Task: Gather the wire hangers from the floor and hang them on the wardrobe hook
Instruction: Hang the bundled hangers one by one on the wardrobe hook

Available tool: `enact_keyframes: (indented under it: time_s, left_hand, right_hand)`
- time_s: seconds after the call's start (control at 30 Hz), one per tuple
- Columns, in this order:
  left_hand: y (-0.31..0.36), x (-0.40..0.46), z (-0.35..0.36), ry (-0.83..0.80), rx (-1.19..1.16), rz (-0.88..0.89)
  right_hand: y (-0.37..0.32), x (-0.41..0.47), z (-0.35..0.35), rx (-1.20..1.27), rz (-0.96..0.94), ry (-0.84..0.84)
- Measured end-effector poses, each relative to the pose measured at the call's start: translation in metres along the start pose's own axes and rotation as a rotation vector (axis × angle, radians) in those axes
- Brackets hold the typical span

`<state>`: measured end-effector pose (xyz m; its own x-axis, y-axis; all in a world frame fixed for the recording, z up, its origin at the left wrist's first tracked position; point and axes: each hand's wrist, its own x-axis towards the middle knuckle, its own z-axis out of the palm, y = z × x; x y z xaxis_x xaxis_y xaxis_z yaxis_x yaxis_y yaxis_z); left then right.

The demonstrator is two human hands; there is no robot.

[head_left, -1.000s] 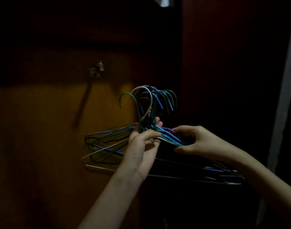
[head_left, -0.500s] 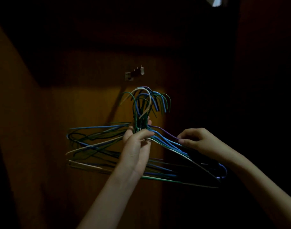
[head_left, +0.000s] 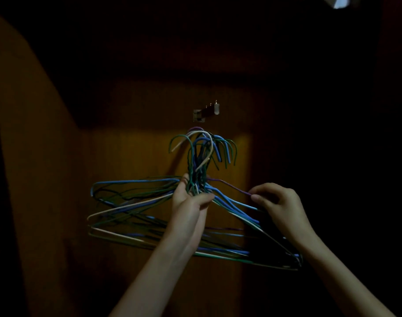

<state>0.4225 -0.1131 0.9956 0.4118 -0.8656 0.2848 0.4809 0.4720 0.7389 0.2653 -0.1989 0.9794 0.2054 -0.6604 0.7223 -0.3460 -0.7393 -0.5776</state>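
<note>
Wire hangers, a tangled blue, green, cream and purple bundle, fanned either side of the left hand's grip closed round their necks; right hand pinched a purple shoulder, below the wardrobe hook.

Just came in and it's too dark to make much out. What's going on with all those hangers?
A person is holding up a bunch of wire hangers in front of a wooden wardrobe panel. The left hand grips the bunch at the necks, just under the hooks. The right hand pinches a purple hanger's shoulder wire on the right. The hanger hooks sit just below the wardrobe hook and are not on it yet.
</note>
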Motion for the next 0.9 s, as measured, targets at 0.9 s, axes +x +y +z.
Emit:
enact_keyframes:
  time_s: [0.9]
  left_hand:
    - [0.019, 0.073, -0.030, -0.008, 0.131, 0.207]
  right_hand:
    - [0.057, 0.163, 0.044, 0.071, 0.008, 0.209]
